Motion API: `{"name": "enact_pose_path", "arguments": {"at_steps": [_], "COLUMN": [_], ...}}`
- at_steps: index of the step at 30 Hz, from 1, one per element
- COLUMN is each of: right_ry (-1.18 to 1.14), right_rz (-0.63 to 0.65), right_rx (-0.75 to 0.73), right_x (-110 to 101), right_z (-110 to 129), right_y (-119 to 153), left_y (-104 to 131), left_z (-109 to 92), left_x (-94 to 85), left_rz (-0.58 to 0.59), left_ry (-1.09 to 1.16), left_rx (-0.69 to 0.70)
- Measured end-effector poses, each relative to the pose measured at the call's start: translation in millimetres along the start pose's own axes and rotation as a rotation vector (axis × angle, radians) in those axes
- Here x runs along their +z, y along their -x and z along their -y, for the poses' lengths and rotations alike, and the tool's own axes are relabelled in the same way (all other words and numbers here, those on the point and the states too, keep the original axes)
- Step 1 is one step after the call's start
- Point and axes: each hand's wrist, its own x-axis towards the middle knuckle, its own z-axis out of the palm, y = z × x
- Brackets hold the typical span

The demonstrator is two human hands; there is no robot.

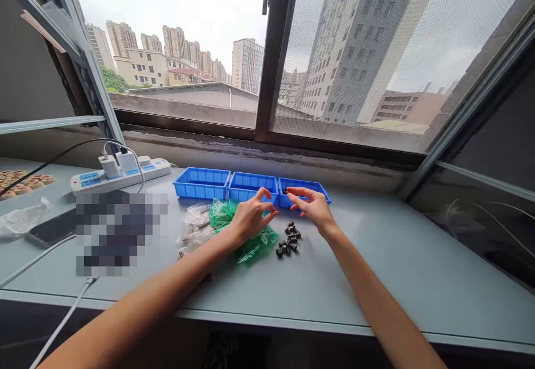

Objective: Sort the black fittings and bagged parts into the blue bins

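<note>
My left hand hovers over a crumpled green plastic bag, fingers bent and apart, with nothing visible in them. To its right, my right hand reaches in front of the right blue bin. Its thumb and index finger are pinched near a small dark piece; whether they hold it or it lies in the bin is hard to see. Below the hands, a loose pile of small black cylindrical parts lies on the table. A clear plastic bag with thin brownish pieces lies left of the green one.
Two more blue bins, the left one and the middle one, stand in the same row. Farther left are a white power strip with chargers, a dark phone and white cables. Behind the grey table is a window.
</note>
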Motion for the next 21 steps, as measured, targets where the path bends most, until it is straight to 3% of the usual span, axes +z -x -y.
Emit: {"name": "enact_pose_path", "arguments": {"at_steps": [4,9,15,21], "right_ry": [0.470,0.817,0.848,0.794], "right_rz": [0.188,0.296,0.377,0.341], "right_rx": [-0.092,-0.020,0.105,0.111], "right_x": [-6,-10,-7,1], "right_z": [6,11,18,20], "right_y": [10,18,19,21], "left_y": [0,0,0,-1], "left_z": [-1,-3,-6,-7], "left_x": [-1.2,-0.4,-2.4,-4.1], "left_rz": [0.011,0.011,0.049,0.062], "left_ry": [0.018,0.015,-0.002,0.000], "left_rx": [-0.017,-0.056,-0.065,-0.075]}}
